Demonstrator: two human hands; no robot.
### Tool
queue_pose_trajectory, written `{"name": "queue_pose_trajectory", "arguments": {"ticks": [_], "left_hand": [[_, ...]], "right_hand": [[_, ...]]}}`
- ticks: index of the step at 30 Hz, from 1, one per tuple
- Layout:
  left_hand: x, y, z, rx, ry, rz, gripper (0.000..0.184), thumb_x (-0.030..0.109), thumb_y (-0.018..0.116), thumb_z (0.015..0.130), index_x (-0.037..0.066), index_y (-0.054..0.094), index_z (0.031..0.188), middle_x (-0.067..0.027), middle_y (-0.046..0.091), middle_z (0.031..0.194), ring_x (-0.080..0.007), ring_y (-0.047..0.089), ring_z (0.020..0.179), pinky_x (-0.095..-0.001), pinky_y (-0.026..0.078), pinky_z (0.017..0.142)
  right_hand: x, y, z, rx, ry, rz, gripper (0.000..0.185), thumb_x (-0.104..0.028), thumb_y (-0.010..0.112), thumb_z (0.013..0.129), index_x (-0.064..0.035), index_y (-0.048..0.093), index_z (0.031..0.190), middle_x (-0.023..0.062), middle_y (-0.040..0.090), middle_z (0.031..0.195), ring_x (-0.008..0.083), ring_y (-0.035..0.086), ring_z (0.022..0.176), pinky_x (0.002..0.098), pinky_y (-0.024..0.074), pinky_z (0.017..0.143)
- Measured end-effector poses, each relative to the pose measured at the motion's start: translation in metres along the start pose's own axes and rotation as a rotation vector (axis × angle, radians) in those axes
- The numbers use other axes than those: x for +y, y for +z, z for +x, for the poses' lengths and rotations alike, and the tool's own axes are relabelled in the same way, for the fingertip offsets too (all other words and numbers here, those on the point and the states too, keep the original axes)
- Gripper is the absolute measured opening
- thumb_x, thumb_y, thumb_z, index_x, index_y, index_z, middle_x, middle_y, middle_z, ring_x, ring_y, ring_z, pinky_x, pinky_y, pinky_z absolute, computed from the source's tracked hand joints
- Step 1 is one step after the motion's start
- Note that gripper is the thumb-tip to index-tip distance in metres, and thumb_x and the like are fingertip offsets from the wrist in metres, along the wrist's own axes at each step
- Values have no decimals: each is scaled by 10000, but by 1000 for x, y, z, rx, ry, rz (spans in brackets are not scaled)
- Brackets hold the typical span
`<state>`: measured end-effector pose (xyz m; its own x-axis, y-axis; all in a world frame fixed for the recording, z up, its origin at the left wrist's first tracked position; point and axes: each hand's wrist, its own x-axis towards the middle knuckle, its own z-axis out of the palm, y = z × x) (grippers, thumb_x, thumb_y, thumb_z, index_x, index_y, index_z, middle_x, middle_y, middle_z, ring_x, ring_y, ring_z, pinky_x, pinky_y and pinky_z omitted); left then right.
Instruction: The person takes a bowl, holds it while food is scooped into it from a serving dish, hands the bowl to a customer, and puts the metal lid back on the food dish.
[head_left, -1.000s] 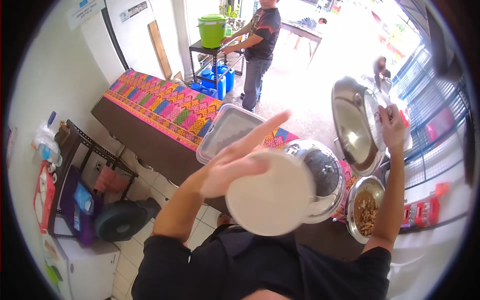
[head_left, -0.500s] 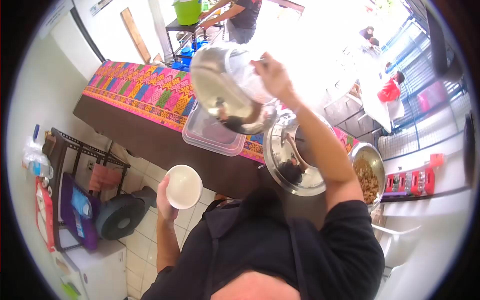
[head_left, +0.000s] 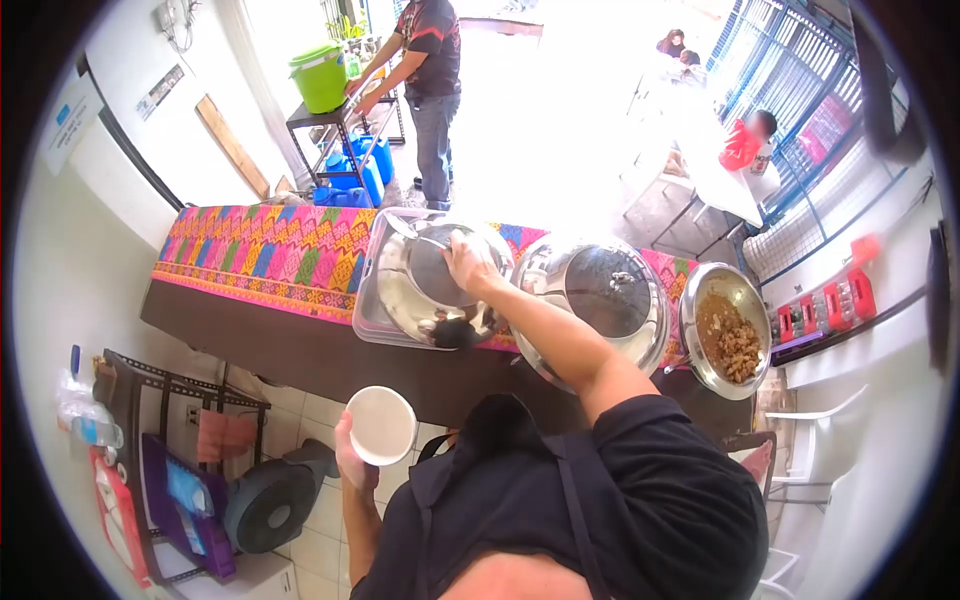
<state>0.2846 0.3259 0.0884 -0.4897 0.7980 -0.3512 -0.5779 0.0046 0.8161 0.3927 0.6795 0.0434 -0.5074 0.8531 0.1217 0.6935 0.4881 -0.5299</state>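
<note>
My left hand point(head_left: 352, 455) grips a white bowl point(head_left: 381, 425) by its side, mouth up; its inside looks pale. My right hand point(head_left: 467, 264) reaches across the table, fingers closed at the top of a shiny metal lid point(head_left: 400, 305). The lid lies over a clear plastic container point(head_left: 366, 312). A slim silver piece shows beside my fingers; I cannot make out whether it is a handle or a utensil. Under my right forearm stands a large round metal vessel point(head_left: 652, 335) with a dark grey middle. To its right, a metal bowl point(head_left: 697, 350) contains brown chunky food point(head_left: 738, 350).
A patterned pink cloth point(head_left: 260, 250) runs along the dark table point(head_left: 240, 335). Beyond it, a person point(head_left: 432, 90) stands by a rack with a green bucket point(head_left: 319, 80) and blue jugs point(head_left: 372, 165). A black fan point(head_left: 270, 505) and shelf stand at left. People sit far right.
My right hand has lowered the metal lid from the air onto the plastic container. The view has shifted upward. My left hand still holds the white bowl.
</note>
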Motion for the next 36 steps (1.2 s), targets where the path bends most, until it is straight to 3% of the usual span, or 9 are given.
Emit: {"name": "queue_pose_trajectory", "arguments": {"ticks": [7, 10, 16, 18, 21, 25, 31, 34, 36], "left_hand": [[12, 18, 9, -89, 3, -23, 514, 396, 315, 989, -12, 515, 1230, -126, 602, 1151, -219, 598, 1049, -332, 471, 891], [6, 16, 15, -141, 23, 6, 514, 398, 317, 988, -10, 519, 1227, -125, 605, 1146, -214, 598, 1045, -326, 465, 896], [7, 27, 23, -129, -23, 23, 496, 386, 339, 983, -14, 538, 1200, -121, 615, 1127, -206, 598, 1039, -312, 457, 900], [7, 31, 28, -139, 11, 37, 466, 397, 373, 973, 24, 560, 1180, -85, 627, 1087, -187, 601, 1013, -318, 462, 888], [10, 17, 58, -135, 55, 70, 477, 347, 366, 975, -29, 549, 1205, -119, 631, 1114, -196, 616, 1015, -318, 460, 905], [12, -4, 130, -98, 135, 160, 492, 347, 376, 970, -34, 534, 1238, -119, 626, 1146, -197, 611, 1045, -324, 457, 916], [-2, -20, 198, -112, -166, 170, 489, 408, 350, 960, 99, 494, 1310, -59, 607, 1210, -182, 585, 1090, -367, 459, 896], [-10, -30, 212, -140, -126, 83, 432, 399, 385, 963, 123, 538, 1257, -19, 647, 1111, -150, 625, 995, -349, 520, 778], [-4, -35, 211, -189, -111, 83, 433, 398, 386, 961, 123, 535, 1261, -22, 644, 1118, -151, 625, 996, -349, 518, 790]], "right_hand": [[15, 3, -8, 54, -19, 50, 369, -339, 500, 946, 18, 510, 1037, 291, 608, 896, 455, 598, 895, 500, 481, 782], [9, -5, -13, -54, 31, 10, 361, -338, 503, 945, 8, 511, 1048, 287, 603, 897, 442, 599, 930, 494, 481, 802], [11, -11, -17, -26, 33, -81, 324, -335, 507, 938, -39, 532, 1069, 286, 617, 971, 415, 623, 924, 465, 498, 834], [12, -20, -17, -100, 16, -96, 306, -332, 520, 929, -37, 535, 1008, 246, 639, 842, 419, 631, 832, 471, 501, 771], [23, -10, -9, -132, 4, -17, 263, -281, 511, 927, -25, 541, 978, 220, 650, 850, 404, 634, 816, 478, 499, 745], [17, -9, -16, -33, 38, -53, 261, -257, 493, 940, -6, 540, 994, 282, 633, 915, 435, 625, 892, 487, 498, 791], [21, -19, -12, -46, 159, -6, 291, -254, 477, 947, 18, 529, 1035, 287, 630, 948, 430, 625, 897, 483, 497, 806], [30, -12, -10, 15, 55, -66, 306, -258, 466, 947, 18, 542, 1055, 270, 636, 955, 410, 631, 895, 480, 493, 818], [28, -14, -9, -25, 103, -83, 321, -268, 459, 947, 18, 558, 1053, 252, 640, 970, 398, 629, 909, 474, 490, 827]]}}
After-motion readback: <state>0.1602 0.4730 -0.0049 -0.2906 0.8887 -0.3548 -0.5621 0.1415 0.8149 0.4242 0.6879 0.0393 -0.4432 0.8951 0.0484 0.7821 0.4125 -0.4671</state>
